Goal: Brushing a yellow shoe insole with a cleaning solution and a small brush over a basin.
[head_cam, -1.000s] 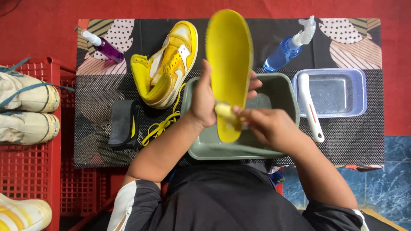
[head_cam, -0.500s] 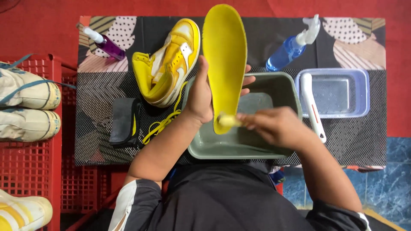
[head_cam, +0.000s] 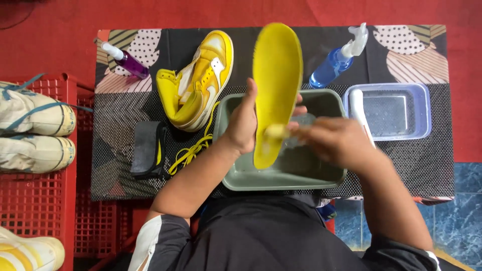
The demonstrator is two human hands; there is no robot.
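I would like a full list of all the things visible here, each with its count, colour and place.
insole: one, yellow, held upright over the basin
basin: one, grey-green, front middle of the mat
sneaker: one, yellow and white, on the mat left of the insole
laces: yellow, loose beside the basin
dark insole: one, black, mat's left part
spray bottles: two, purple back left, blue back right
clear tub: one, right, white brush handle on its edge
red crate: left, pale shoes on it
left hand: grips the insole
right hand: blurred, at the insole's face
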